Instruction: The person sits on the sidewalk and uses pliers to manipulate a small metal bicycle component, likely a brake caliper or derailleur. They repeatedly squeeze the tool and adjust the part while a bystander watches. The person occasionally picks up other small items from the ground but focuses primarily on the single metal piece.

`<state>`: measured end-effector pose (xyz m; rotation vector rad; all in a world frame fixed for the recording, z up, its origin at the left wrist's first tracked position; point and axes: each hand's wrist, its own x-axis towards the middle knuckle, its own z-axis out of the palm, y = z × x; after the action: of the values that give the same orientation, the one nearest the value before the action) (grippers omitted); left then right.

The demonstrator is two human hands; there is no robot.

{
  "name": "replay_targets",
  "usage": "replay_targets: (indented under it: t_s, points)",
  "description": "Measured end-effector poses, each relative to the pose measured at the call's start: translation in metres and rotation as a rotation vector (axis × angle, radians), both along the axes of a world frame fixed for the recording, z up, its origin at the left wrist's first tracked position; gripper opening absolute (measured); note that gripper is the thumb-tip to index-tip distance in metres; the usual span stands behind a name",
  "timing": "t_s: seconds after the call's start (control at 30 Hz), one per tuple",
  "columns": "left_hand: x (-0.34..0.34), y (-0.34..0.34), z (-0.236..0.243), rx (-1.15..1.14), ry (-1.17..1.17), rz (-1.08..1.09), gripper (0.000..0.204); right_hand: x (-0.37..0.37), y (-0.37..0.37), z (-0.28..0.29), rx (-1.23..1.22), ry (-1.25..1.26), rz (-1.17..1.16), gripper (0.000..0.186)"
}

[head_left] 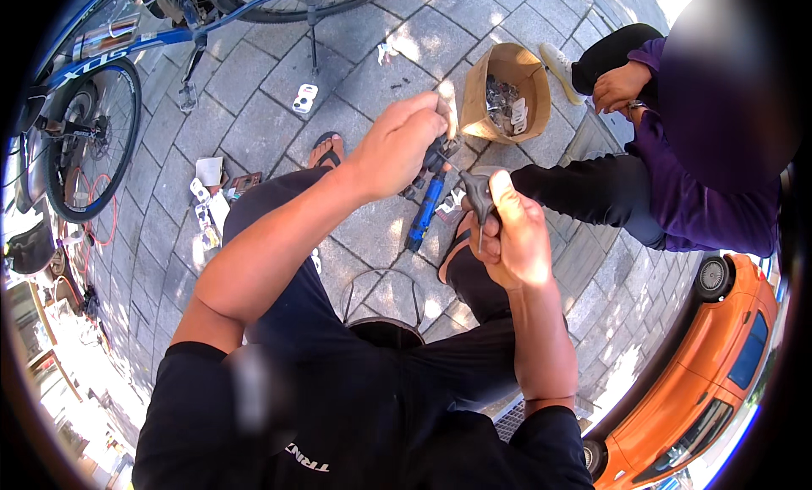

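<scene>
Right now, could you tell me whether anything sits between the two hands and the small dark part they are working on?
Nothing visible does. The left hand already grips the small dark part, and the right hand holds a dark Y-shaped wrench pointed toward it.

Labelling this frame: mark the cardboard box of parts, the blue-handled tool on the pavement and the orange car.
cardboard box (482, 109), head view, left outer wall.
blue-handled tool (425, 209), head view, middle of handle.
orange car (677, 388), head view, bonnet.
</scene>
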<state>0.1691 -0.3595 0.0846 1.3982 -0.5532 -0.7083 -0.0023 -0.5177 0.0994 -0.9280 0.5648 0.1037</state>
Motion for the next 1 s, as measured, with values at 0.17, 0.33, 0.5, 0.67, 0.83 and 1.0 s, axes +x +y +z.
replay_targets:
  t_s: [0.17,0.33,0.5,0.67,0.83,1.0]
  points:
    - [0.005,0.0,0.004,-0.047,0.16,0.062,0.022,0.021,-0.004,0.013,0.242,0.113,0.071,0.055]
    - [0.006,-0.005,0.01,-0.087,0.505,0.173,0.026,0.004,-0.01,0.004,-1.108,-0.204,-0.072,0.027]
    - [0.0,-0.004,0.005,-0.071,0.471,0.134,0.025,0.007,-0.007,0.027,-1.658,-0.505,0.18,0.045]
    - [-0.002,-0.003,0.009,-0.073,0.302,0.033,0.024,-0.003,-0.003,0.002,-0.379,-0.137,0.051,0.044]
    - [0.003,-0.001,-0.006,-0.126,0.322,0.088,0.024,0.019,-0.005,0.013,0.329,0.057,0.085,0.061]
    - [0.006,-0.004,0.006,-0.157,0.582,0.156,0.024,0.015,-0.003,0.003,-0.904,-0.305,-0.172,0.029]
